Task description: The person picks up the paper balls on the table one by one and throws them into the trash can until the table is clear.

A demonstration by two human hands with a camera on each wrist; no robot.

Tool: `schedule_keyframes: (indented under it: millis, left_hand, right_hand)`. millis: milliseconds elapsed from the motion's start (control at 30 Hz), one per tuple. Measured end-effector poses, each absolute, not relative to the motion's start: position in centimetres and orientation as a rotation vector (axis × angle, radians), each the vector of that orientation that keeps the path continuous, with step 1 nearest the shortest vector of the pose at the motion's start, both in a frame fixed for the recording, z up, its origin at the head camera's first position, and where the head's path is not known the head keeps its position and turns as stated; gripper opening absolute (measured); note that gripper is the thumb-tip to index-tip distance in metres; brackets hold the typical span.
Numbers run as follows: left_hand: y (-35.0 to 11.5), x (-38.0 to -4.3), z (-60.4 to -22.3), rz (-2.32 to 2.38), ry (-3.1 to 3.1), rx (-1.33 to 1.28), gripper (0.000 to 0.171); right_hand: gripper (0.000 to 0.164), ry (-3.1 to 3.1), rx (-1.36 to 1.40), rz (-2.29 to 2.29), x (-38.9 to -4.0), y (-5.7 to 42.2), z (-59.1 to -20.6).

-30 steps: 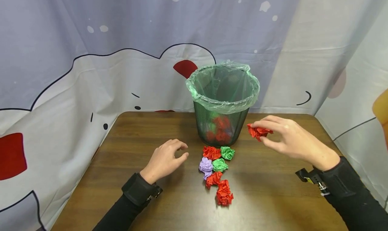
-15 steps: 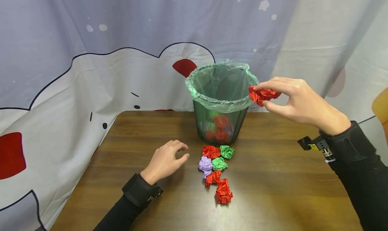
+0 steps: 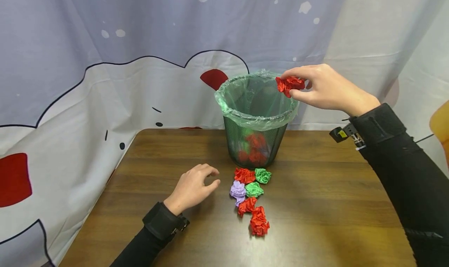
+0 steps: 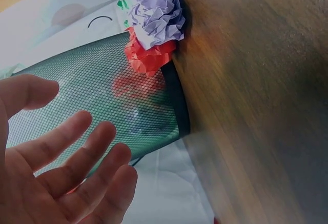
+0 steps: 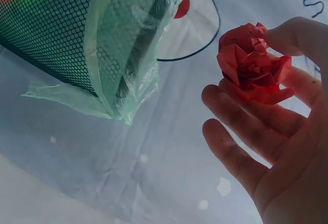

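Note:
My right hand (image 3: 324, 85) pinches a crumpled red paper ball (image 3: 290, 85) between thumb and fingers, up at the right side of the bin's rim. The bin (image 3: 257, 142) is dark mesh, lined with a thin green plastic bag (image 3: 261, 121) folded over its rim. Red and green balls show through its mesh. My left hand (image 3: 193, 187) stays low over the table with relaxed fingers, holding nothing. To its right lie a purple paper ball (image 3: 238, 192), two green paper balls (image 3: 254, 190) and three red paper balls (image 3: 259, 221). In the right wrist view the held ball (image 5: 251, 65) sits against the fingertips.
The brown wooden table (image 3: 315, 204) carries the bin near its back edge. A patterned curtain (image 3: 158, 25) hangs right behind the table and along its sides.
My right hand has lifted the red paper ball from low beside the bin to rim height, then moved left over the rim's right side. My left hand has hardly moved.

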State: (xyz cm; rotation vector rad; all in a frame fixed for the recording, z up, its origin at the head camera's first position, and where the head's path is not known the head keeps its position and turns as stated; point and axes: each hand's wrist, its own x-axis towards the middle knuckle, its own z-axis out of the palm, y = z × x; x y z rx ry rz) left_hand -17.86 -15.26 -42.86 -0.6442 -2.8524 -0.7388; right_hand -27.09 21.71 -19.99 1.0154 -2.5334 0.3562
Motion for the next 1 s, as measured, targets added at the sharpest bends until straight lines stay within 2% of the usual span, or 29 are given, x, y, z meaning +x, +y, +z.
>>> schedule_keyframes:
  millis: [333, 733, 1000]
  left_hand:
    - [-15.3, -17.6, -43.3, -0.759, -2.837, -0.662, 0.024]
    - [-15.7, -17.5, -43.2, -0.752, -2.84, -0.66, 0.024]
    - [-15.5, -17.5, -43.3, -0.742, -2.822, -0.694, 0.025]
  right_hand:
    - [0.047, -2.762, 0.946, 0.375, -28.8, 20.9, -20.1]
    - [0.032, -2.656, 0.972, 0.354, -27.3, 21.6, -21.6]
    - [0.03, -2.566, 0.947, 0.369, -25.2, 23.2, -23.1]
